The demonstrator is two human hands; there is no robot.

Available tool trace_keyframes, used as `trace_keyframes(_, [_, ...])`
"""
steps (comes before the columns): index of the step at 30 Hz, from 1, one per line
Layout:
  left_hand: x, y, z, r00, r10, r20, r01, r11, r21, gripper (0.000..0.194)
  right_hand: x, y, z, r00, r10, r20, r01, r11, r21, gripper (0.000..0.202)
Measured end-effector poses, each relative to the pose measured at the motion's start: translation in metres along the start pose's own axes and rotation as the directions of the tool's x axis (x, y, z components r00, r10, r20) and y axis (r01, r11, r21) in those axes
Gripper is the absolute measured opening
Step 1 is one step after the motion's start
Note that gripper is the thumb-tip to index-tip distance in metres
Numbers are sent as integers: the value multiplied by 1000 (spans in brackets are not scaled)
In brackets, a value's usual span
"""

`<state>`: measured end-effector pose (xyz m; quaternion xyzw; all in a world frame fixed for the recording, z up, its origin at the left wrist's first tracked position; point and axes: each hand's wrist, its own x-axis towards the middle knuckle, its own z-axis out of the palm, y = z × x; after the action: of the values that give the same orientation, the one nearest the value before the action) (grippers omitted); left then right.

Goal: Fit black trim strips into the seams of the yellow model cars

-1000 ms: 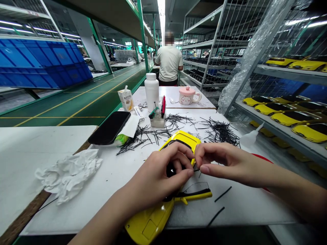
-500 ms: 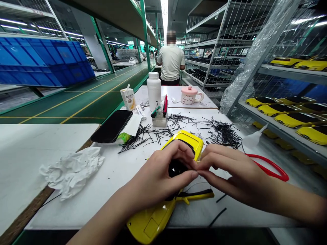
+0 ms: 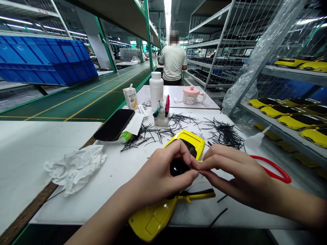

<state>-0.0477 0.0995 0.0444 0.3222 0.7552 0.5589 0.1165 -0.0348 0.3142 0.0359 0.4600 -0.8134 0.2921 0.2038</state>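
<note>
A yellow toy car body [image 3: 153, 219] lies on the white table, partly covered by my hands. Its yellow door [image 3: 196, 195] with a black edge sticks out to the right. My left hand [image 3: 168, 173] arches over the car's middle, thumb and fingers pinched together near its right side. My right hand [image 3: 235, 170] meets it there, thumb and fingertips also pressed together. Whatever lies between the fingertips is too small to make out. Short black strips [image 3: 219, 217] rest on the table near the door.
Piles of black strips [image 3: 226, 134] lie behind the car. Around them are a phone [image 3: 114, 125], crumpled tissue [image 3: 76, 168], a white bottle [image 3: 156, 90], a pink-lidded mug [image 3: 191, 97] and a red loop-shaped handle [image 3: 277, 173]. Racks with yellow car bodies [image 3: 293, 117] stand at right. A person [image 3: 174, 61] sits ahead.
The whole view has shifted slightly, moving the scene a little to the right. Both hands keep their pinch over the car; the right fingers have moved only slightly.
</note>
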Motion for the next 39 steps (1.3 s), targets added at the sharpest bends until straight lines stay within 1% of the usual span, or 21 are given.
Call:
trace_keyframes(5, [1,-1,1,1000,20,-23,-19,1000,5,28,1,-2,0,1000,-15,-2,15,1000,6,11])
trace_keyframes(7, [1,-1,1,999,20,-29,-21,1000,-5,29,3,-4,-2,1000,10,0,-10,999,31,11])
trace_keyframes(10, [1,-3,1,999,20,-35,-20,1000,3,30,5,-5,-8,997,82,-1,-81,993,84,12])
trace_keyframes(11, [1,-4,1,999,21,-35,-20,999,28,30,5,-6,-10,994,110,-9,-108,989,103,12])
trace_keyframes(13, [1,-4,0,999,29,-39,-23,991,132,28,5,-6,-16,985,168,-31,-163,978,132,11])
trace_keyframes(15, [2,-4,-1,998,53,-44,-39,963,266,25,3,-5,-21,975,217,-46,-208,967,147,9])
trace_keyframes(17, [2,-4,-2,996,83,-28,-68,935,348,23,2,-5,-23,970,238,-43,-229,961,156,9])
trace_keyframes(19, [2,-3,-3,994,108,-4,-100,931,350,21,1,-4,-22,971,237,-22,-229,957,180,9])
trace_keyframes(22, [2,-3,-3,992,126,17,-125,945,303,13,2,-6,-18,973,229,7,-224,946,235,9])
trace_keyframes(24, [3,-4,-2,993,111,25,-114,946,303,13,1,-7,-17,972,234,17,-230,937,263,8])
trace_keyframes(27, [4,-6,0,997,73,23,-76,927,368,11,0,-7,-19,967,254,12,-247,927,282,9])
trace_keyframes(29, [5,-7,1,999,52,0,-47,916,398,9,-1,-5,-20,959,281,47,-283,922,266,6])
trace_keyframes(30, [6,-6,1,999,43,-15,-33,917,397,9,-1,-3,-20,952,293,91,-307,921,240,4])
trace_keyframes(32, [7,-6,1,999,22,-39,-5,925,379,10,-1,2,-16,936,297,191,-327,933,148,12])
trace_keyframes(33, [7,-6,2,999,12,-46,6,930,368,10,0,4,-13,935,282,216,-308,947,97,15])
trace_keyframes(35, [8,-6,2,999,-9,-46,24,940,341,11,0,8,-4,952,230,202,-238,971,13,12])
trace_keyframes(37, [8,-7,2,999,-20,-40,32,946,324,12,1,10,4,974,181,140,-176,983,-44,3])
trace_keyframes(39, [8,-8,3,999,-12,-40,24,944,330,14,0,11,7,982,156,108,-150,986,-67,8])
